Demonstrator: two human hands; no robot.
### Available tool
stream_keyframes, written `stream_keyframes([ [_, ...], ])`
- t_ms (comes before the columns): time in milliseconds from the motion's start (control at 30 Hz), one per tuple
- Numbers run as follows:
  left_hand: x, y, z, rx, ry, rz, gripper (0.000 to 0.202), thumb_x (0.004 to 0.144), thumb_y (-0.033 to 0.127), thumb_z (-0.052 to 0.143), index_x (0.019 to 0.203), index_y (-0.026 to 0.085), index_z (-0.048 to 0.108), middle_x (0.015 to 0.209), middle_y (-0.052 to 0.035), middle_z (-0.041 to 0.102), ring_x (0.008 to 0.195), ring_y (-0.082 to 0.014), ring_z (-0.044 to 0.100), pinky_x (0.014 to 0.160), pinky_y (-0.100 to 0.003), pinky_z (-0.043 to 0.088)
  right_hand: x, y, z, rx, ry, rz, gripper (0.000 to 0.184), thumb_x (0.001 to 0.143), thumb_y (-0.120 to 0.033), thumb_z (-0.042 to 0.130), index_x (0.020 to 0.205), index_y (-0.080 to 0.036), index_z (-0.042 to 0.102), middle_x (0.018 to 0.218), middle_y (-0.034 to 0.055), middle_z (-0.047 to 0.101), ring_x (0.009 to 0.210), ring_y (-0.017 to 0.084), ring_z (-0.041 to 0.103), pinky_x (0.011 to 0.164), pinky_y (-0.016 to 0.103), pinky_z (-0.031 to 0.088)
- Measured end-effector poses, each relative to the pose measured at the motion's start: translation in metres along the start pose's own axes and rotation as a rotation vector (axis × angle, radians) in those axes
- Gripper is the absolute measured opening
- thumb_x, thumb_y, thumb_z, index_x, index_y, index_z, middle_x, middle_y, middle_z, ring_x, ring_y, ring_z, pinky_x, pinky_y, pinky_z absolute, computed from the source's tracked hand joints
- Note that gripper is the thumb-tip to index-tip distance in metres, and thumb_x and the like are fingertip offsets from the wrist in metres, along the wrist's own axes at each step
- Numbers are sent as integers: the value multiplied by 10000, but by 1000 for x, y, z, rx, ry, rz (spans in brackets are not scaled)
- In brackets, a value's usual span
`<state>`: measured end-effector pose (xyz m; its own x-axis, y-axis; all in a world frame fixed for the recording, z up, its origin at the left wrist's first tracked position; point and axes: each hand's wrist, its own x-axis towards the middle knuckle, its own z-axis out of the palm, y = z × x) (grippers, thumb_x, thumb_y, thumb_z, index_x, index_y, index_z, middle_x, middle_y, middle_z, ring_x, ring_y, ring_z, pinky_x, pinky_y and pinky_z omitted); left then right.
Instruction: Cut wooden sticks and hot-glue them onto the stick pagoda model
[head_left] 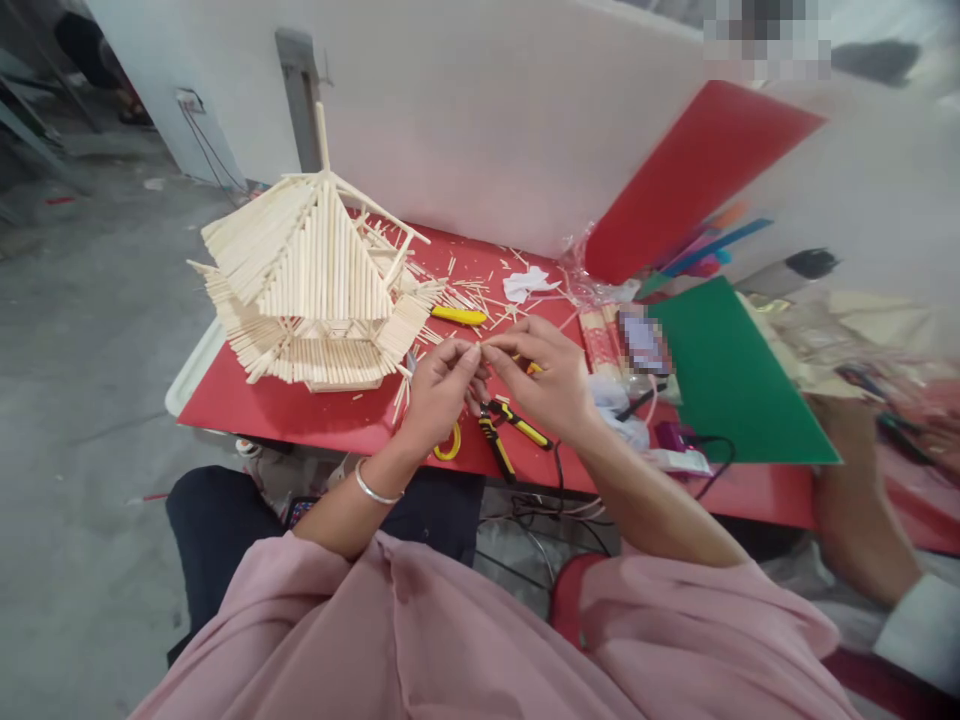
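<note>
Pinching narrow w/ both bare hands, L hand (441, 390) & R hand (551, 378) tip to tip, on small slim pale wooden stick piece (490, 346), mostly hidden by fingers; can't tell full length. Holding same over mid part of red flat tabletop (274, 400), just R of model. Wearing shiny silver bangle (375, 487) on L wrist, plus loose pink top (465, 630).

See on L part of tbl: big pale wooden-stick model bldg (326, 260), upright, pointed upper roof above wider lower roof; slats on front & L faces, bare frame showing at R. Approx. behind hands, find scattered thin pale loose sticks (469, 292), long yellow-handled tool (459, 316) & crumpled white tissue (529, 283). Below hands, nr front edge, find black-and-yellow-handled pliers (529, 428), handles spread, & yellow loop-shaped handle (448, 443).

Farther R: see pixelated flat rectangular item (645, 342), glossy purple box (673, 435) & lg flat green board (739, 375) reaching past front edge. Behind, see long flat red board (697, 180) slanting nr pale wall (480, 120). At far R, see co-worker's arm (855, 500) w/ white sleeve (926, 635).
</note>
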<state>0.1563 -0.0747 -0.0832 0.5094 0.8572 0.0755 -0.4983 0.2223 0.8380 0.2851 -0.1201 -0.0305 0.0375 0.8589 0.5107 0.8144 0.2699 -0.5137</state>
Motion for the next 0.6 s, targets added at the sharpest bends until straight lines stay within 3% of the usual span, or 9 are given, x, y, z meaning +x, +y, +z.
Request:
stream_keyframes([
  [167,-15,1,1,11,-38,11,429,775,583,710,786,183,556,625,60,579,440,-55,538,384,-166,440,-9,-7,-7,-154,7,-78,173,922,-315,583,859,-235,723,791,44,624,731,150,571,606,298,447],
  [333,-41,20,-5,-119,-123,-66,414,769,558,727,781,177,564,632,48,598,406,-59,528,347,-171,410,-18,-26,-4,-88,37,-55,155,909,-306,597,853,-238,724,781,38,608,663,139,547,572,297,451],
  [500,-64,54,-32,59,24,128,360,813,510,713,761,171,603,591,45,598,394,-43,509,375,-164,400,-13,-62,18,107,-58,-110,284,938,-294,536,1152,-289,722,971,64,675,836,166,638,676,321,523],
  [600,-76,75,-49,213,112,253,328,798,469,741,748,164,631,529,55,576,396,-42,507,397,-162,410,0,-85,32,249,-114,-132,214,934,-355,571,1012,-295,762,886,36,694,797,155,639,649,302,504],
])
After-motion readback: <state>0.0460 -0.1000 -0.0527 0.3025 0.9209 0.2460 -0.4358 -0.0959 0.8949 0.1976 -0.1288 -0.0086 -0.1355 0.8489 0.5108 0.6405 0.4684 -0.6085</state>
